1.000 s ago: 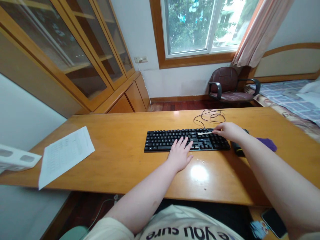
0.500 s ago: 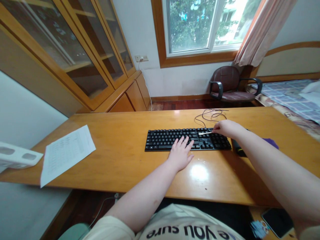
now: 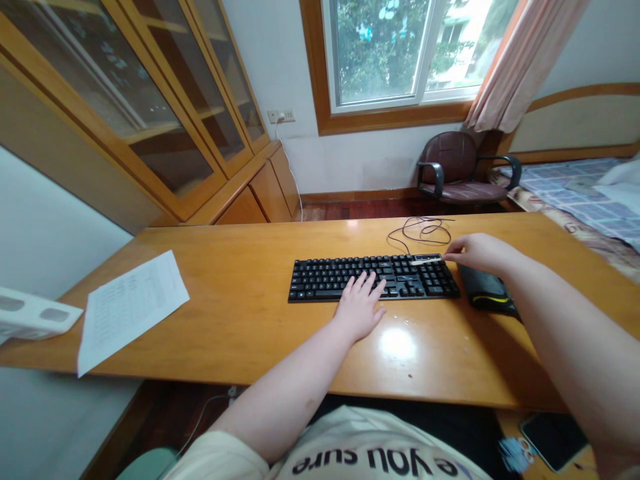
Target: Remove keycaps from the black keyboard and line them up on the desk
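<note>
A black keyboard [image 3: 325, 280] lies on the wooden desk. My left hand [image 3: 357, 307] rests palm down at its front edge, fingers spread over the lower keys and the thumb on the desk. Above the keyboard's right part, my right hand [image 3: 473, 252] pinches a thin pale stick [image 3: 425, 261] between thumb and fingertips. The stick points left, its slightly wider end over the keys near the top right. Whether it touches them, and whether it is a brush or a swab, I cannot tell. Right of the keyboard lies a black item with a yellow stripe [image 3: 487, 297], partly under my right forearm.
The keyboard's dark cable [image 3: 425, 230] is looped behind it. A printed sheet [image 3: 135, 307] lies on the desk's left side, beside a white slotted object [image 3: 40, 313]. A phone [image 3: 553, 440] sits lower right. An armchair [image 3: 453, 167] stands beyond the desk.
My right hand has moved right with the stick, from over the upper right keys towards the keyboard's right edge, uncovering more of the black striped item. My left hand stays in place.
</note>
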The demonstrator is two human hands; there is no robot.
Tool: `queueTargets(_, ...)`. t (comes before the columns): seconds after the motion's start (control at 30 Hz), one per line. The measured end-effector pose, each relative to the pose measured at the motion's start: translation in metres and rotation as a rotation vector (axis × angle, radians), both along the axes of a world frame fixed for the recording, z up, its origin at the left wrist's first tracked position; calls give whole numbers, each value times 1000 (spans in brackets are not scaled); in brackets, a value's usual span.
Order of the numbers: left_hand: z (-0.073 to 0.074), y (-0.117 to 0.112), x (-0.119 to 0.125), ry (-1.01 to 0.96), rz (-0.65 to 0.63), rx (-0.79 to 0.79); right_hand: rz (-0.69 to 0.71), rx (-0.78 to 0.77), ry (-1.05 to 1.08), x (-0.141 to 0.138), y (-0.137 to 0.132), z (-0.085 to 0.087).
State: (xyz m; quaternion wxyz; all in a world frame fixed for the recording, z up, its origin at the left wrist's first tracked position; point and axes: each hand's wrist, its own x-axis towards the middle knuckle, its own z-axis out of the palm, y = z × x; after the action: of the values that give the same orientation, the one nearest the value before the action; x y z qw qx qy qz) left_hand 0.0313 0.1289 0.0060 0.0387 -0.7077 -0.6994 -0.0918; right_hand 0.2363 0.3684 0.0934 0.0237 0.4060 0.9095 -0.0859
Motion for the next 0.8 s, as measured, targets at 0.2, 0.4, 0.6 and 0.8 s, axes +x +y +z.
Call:
queueTargets(0.2,-1,0,0,-4,3,7,-26,5,63,18,-54,-9)
queueTargets(0.4,-1,1,0,1,2,2,-164,-81,115,34,-116,-41)
queueTargets(0.6,0,1,0,7,3,-11,-152,-66,94,26,-145,-56)
queueTargets(0.8,-1,0,0,8,3,1,-197,-84,98,34,-161,-52)
